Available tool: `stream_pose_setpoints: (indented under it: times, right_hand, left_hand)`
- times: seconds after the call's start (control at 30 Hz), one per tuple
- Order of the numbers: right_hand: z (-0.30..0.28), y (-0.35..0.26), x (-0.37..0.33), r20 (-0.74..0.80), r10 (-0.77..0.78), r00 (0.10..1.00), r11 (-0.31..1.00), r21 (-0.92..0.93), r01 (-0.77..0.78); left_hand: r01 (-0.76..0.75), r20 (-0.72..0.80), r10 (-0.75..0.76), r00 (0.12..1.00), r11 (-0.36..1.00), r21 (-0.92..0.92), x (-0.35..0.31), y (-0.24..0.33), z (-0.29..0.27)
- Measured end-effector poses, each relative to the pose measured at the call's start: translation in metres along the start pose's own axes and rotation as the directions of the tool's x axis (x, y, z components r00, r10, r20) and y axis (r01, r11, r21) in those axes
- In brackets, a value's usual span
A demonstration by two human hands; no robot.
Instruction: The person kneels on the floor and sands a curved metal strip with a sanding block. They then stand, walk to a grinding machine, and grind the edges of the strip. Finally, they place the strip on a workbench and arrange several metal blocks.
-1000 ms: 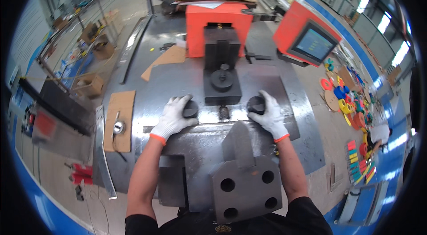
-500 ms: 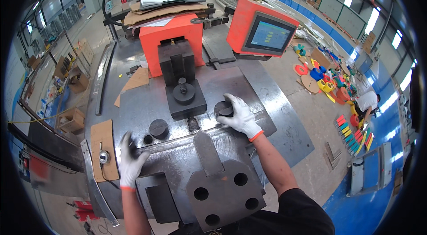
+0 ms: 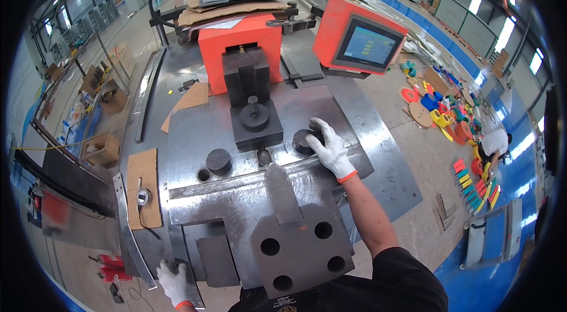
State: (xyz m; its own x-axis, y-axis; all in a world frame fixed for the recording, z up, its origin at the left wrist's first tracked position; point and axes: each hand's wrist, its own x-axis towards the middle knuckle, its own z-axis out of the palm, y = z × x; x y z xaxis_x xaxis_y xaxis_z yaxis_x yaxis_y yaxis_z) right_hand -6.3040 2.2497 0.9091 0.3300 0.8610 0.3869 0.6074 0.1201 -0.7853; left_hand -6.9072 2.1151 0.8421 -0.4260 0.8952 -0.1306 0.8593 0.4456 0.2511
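Note:
My right hand (image 3: 332, 149), in a white glove with an orange cuff, grips the right side of a dark round steel block (image 3: 302, 142), thumb and fingers curved around it. The block stands on the steel machine table (image 3: 319, 105). At the lower left, my gloved left hand (image 3: 172, 283) is open with its fingers apart, over a long flat steel strip (image 3: 188, 268) at the table's edge. A second round block (image 3: 219, 161) stands left of centre beside a hole (image 3: 204, 175). Between the two blocks is a dark press tool with a bolted round boss (image 3: 254, 117).
Nearest me is a heavy plate (image 3: 301, 253) with several holes and a pointed nose. A dial gauge (image 3: 143, 197) lies on cardboard (image 3: 151, 164) at left. Behind stand an orange housing (image 3: 212, 61) and a touchscreen (image 3: 369, 43). A person (image 3: 495, 142) crouches at far right near coloured rolls.
My left hand has moved down toward me, from beside the left hole to the table's lower left edge. My right hand stays at its round block. The view has shifted slightly.

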Motion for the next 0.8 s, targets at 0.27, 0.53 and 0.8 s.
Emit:
stream_pose_setpoints:
  times: [0.27,0.53,0.8]
  right_hand:
    - [0.012,0.000,0.008,-0.078,-0.042,0.996,0.972,0.228,0.059]
    - [0.006,0.014,0.005,-0.032,-0.016,0.999,0.978,0.208,0.022]
    - [-0.003,0.060,0.019,0.050,0.084,0.995,0.925,0.367,-0.097]
  left_hand:
    - [-0.029,0.192,-0.017,0.981,0.972,0.234,-0.025,-0.015,0.014]
    - [0.205,0.236,-0.240,0.942,0.965,0.165,-0.048,-0.010,0.019]
    - [0.208,0.190,-0.235,0.953,0.966,0.154,-0.046,-0.013,0.032]
